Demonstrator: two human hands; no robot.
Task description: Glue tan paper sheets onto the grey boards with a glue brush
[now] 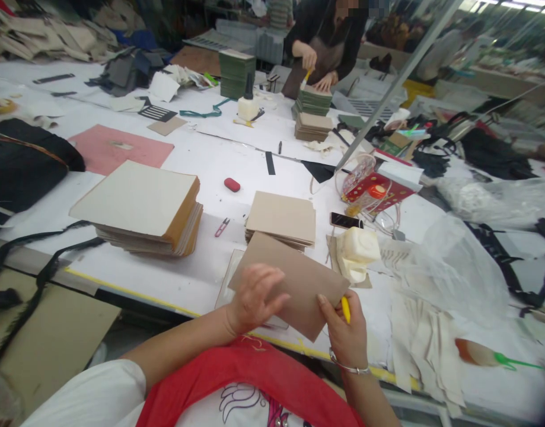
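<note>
My right hand (349,332) grips the right corner of a flat brown board (299,276), thumb on top. A yellow stick-like handle (346,309) is also in that hand; its other end is hidden. My left hand (257,299) is over the board's left part, slightly blurred, fingers apart; whether it touches the board I cannot tell. Behind the held board lies a stack of beige boards (281,216). A thin pale-faced sheet (230,279) lies partly hidden beneath. To the right stands a cream plastic container (360,246) on scraps.
A taller board stack (134,201) stands left, with pink thread snips (222,227) and a red oval item (232,185) nearby. A phone (346,220), plastic bag (459,267) and fabric strips (426,344) lie right. Across the table, a co-worker (321,53) handles another stack (314,101).
</note>
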